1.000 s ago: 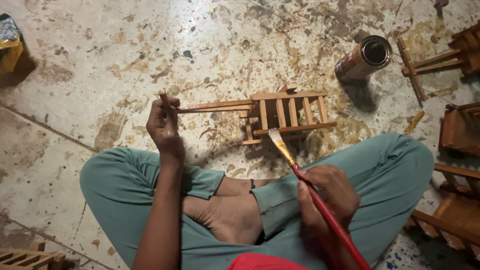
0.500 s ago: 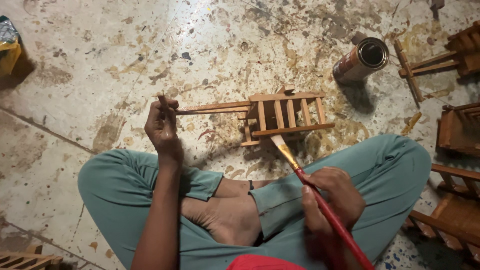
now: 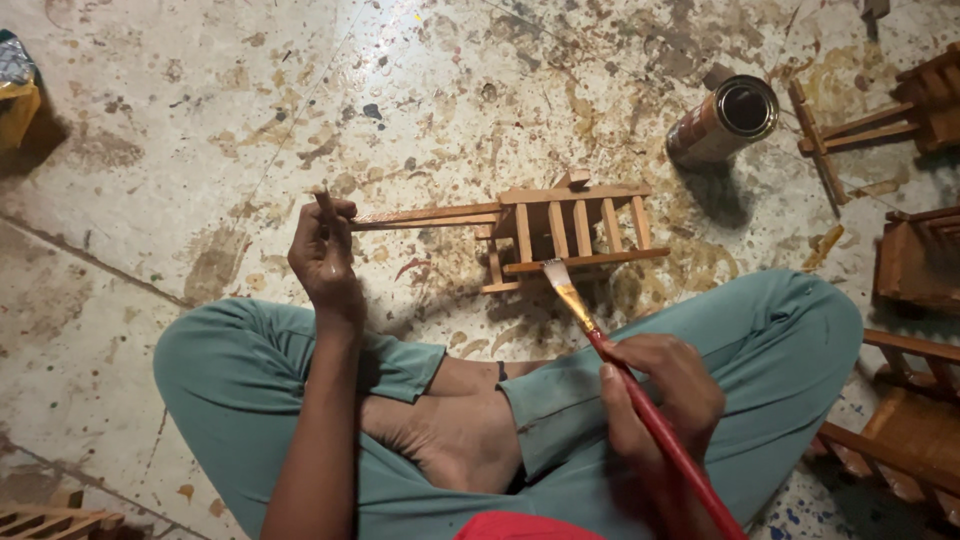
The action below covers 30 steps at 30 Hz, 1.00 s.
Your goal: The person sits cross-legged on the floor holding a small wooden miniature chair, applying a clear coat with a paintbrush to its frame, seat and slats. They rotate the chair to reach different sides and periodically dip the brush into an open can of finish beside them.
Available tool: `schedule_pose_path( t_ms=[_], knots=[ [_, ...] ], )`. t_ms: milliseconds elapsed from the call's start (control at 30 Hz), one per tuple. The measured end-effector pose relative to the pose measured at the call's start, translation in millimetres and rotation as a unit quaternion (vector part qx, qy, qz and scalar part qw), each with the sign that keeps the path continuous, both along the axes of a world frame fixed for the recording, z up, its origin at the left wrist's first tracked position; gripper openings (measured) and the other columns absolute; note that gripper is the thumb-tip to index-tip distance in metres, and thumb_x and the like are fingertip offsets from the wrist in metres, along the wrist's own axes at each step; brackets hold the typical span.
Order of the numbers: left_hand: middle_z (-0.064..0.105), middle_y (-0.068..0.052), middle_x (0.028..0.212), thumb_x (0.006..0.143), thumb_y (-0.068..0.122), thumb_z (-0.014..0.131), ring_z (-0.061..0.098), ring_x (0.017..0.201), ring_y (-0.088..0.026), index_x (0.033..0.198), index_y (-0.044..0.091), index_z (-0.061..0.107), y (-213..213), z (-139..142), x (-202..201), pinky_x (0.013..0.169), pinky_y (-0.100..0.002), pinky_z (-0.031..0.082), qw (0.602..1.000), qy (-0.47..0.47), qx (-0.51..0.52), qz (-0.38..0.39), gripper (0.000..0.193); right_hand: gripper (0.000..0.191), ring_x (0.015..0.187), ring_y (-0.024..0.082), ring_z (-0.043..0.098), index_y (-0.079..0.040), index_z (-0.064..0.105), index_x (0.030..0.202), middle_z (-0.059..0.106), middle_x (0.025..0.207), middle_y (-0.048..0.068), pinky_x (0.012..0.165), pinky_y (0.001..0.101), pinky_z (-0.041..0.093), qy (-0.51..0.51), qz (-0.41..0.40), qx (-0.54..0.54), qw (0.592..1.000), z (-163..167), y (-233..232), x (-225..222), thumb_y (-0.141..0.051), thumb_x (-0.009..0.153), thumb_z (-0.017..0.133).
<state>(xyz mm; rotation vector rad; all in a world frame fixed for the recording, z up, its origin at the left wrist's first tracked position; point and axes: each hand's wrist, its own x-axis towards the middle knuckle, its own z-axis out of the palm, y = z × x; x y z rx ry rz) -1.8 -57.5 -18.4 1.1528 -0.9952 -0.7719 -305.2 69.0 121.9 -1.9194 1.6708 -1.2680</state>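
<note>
**Brush tip on slatted wooden model, held by its long handle**

Person seated cross-legged on a paint-stained floor (image 3: 200, 130), teal trousers. Small wooden model (image 3: 565, 235) — slatted body with two long parallel shafts — sits at centre frame, low over the floor; whether it touches the floor I cannot tell. Long axis runs 9-to-3 o'clock: shafts point to 9 o'clock, slatted body at the 3 o'clock end.

Left hand (image 3: 325, 255) closed around the far end of the shafts, at 9 o'clock of the model, fingers curled, thumb up.

Right hand (image 3: 660, 385) clamped on a red-handled brush (image 3: 640, 400), at 5 o'clock of the model. Brush axis runs from 5 o'clock up to 11 o'clock; pale bristles touch the model's lower rail.

Containers — a cylindrical tin (image 3: 722, 120) at 1 o'clock of the model, well apart, tilted with its open mouth toward the camera; inside is dark, contents not readable.

More wooden pieces (image 3: 920, 260) along the 3 o'clock edge. Yellow object (image 3: 15, 95) at the 10 o'clock edge, cut off.
</note>
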Motion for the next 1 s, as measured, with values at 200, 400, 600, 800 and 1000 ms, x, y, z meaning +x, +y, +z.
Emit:
schedule_pose_path(
  t_ms=[200,400,600,800,1000],
  knots=[
    [0.057,0.004,0.093,0.113,0.02,0.054,0.039,0.074,-0.002,0.108,0.005,0.064,0.1,-0.3,0.4,0.066,-0.02,0.031,1.0,-0.021,0.002,0.005,0.019,0.016,0.087,0.027,0.069,0.0,0.068,0.096,0.07,0.092,0.013,0.083,0.0343,0.054,-0.034,-0.02,0.005,0.999,3.7,2.9,0.8,0.002,0.08,0.067],
    [0.059,0.001,0.1,0.113,0.021,0.055,0.048,0.087,-0.005,0.11,0.004,0.063,2.1,0.8,-0.3,0.076,-0.021,0.039,1.0,-0.025,-0.005,0.003,0.02,0.017,0.086,0.027,0.069,0.001,0.068,0.094,0.07,0.09,0.014,0.082,0.0343,0.053,-0.003,-0.024,0.022,0.999,7.3,2.3,0.1,0.002,0.078,0.069],
    [0.061,0.0,0.104,0.115,0.022,0.055,0.054,0.096,-0.006,0.11,0.003,0.062,0.7,-0.1,-0.2,0.086,-0.022,0.044,0.999,-0.033,-0.038,-0.001,0.021,0.016,0.085,0.027,0.07,0.001,0.068,0.095,0.07,0.09,0.013,0.084,0.0348,0.052,0.0,-0.023,-0.011,1.0,3.4,-0.3,-3.0,0.001,0.079,0.07],
    [0.056,0.003,0.091,0.114,0.025,0.054,0.037,0.073,-0.003,0.106,0.004,0.064,2.6,2.9,-1.0,0.064,-0.021,0.028,1.0,0.008,0.027,0.011,0.025,0.016,0.084,0.027,0.07,-0.001,0.068,0.093,0.069,0.089,0.011,0.085,0.0352,0.051,0.013,-0.018,-0.011,1.0,2.4,0.5,-6.5,0.0,0.077,0.071],
    [0.058,0.003,0.096,0.114,0.023,0.054,0.043,0.08,-0.003,0.108,0.004,0.063,3.3,6.1,-2.2,0.069,-0.021,0.034,1.0,-0.027,-0.005,0.005,0.022,0.017,0.086,0.027,0.07,-0.001,0.068,0.095,0.07,0.091,0.012,0.085,0.0353,0.051,0.022,-0.023,0.004,0.999,4.6,0.3,-6.9,0.001,0.078,0.071]
  ],
)
